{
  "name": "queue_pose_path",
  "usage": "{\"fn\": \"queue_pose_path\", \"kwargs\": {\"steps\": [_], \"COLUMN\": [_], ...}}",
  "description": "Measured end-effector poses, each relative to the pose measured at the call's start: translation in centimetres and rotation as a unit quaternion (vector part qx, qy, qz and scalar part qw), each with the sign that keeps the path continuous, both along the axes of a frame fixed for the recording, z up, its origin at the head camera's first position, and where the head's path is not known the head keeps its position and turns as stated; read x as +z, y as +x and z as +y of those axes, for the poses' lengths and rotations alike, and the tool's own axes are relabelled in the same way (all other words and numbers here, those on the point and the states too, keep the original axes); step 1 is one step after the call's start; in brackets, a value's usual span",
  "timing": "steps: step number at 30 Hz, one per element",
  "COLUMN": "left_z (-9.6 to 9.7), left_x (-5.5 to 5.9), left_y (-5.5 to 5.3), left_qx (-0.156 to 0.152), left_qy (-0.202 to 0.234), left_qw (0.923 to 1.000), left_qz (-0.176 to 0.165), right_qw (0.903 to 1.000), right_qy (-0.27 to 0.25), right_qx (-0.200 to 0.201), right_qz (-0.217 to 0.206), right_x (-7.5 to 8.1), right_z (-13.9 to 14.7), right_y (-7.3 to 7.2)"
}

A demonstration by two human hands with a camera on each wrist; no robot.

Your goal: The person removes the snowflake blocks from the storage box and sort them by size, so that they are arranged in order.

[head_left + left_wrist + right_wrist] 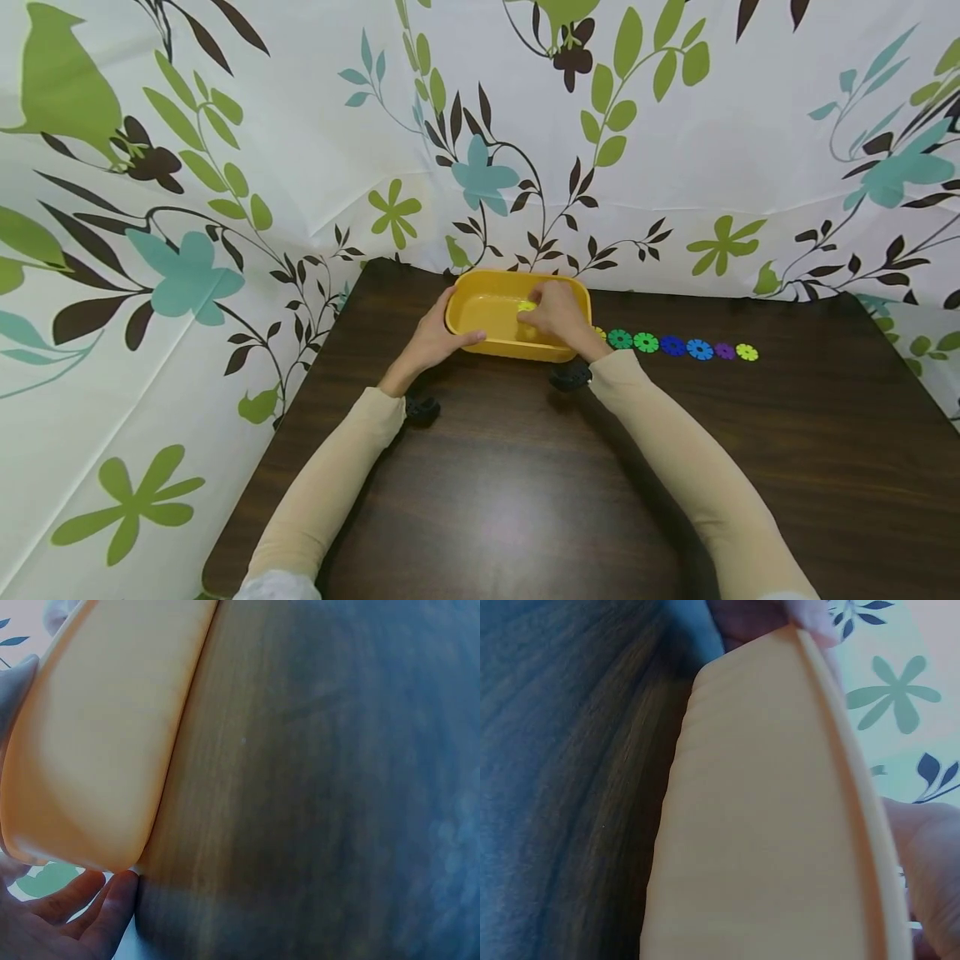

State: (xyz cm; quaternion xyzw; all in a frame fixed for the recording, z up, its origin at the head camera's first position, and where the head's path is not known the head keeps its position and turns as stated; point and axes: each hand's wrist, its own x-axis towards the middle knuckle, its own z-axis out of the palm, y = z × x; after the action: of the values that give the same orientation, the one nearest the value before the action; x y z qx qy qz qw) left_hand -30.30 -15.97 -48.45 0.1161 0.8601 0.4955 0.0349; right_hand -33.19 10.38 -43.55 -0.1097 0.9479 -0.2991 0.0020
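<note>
A yellow plastic tub [487, 348] stands near the table's back edge. My left hand [433, 335] grips its left end, the thumb along the front rim; in the left wrist view, fingers [112, 907] lie against the lower end of the tub [97, 742]. Reaching over the right side, my right hand [558, 310] is inside the tub, its curled fingertips pinching a bright yellow notched disc [527, 307]. The hand partly hides the disc and the tub's right interior. In the right wrist view the tub's outer wall [757, 795] fills the middle, with the right thumb [930, 862] beyond the rim.
A row of coloured notched discs, among them a green disc [646, 342], a blue disc [700, 349] and a yellow disc [747, 352], runs rightward from the tub on the dark wooden table [495, 467]. A patterned white cloth [300, 167] hangs behind and at the left.
</note>
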Motion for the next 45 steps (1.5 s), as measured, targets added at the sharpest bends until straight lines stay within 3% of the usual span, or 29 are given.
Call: {"fn": "queue_pose_path", "kwargs": {"steps": [17, 29, 45], "left_z": [0.0, 0.1, 0.1], "left_x": [0.0, 0.2, 0.0], "left_y": [0.0, 0.1, 0.0], "left_qx": [0.004, 0.003, 0.004], "left_qy": [-0.009, -0.012, -0.016], "left_qw": [0.9999, 0.9999, 0.9998], "left_qz": [0.005, 0.002, -0.005], "right_qw": [0.9951, 0.9861, 0.972], "right_qy": [-0.047, -0.073, -0.052], "right_qx": [-0.001, -0.057, -0.143], "right_qz": [0.087, 0.138, 0.179], "right_x": [0.5, 0.4, -0.4], "right_z": [4.1, 9.6, 19.5], "right_y": [3.5, 5.0, 6.9]}}
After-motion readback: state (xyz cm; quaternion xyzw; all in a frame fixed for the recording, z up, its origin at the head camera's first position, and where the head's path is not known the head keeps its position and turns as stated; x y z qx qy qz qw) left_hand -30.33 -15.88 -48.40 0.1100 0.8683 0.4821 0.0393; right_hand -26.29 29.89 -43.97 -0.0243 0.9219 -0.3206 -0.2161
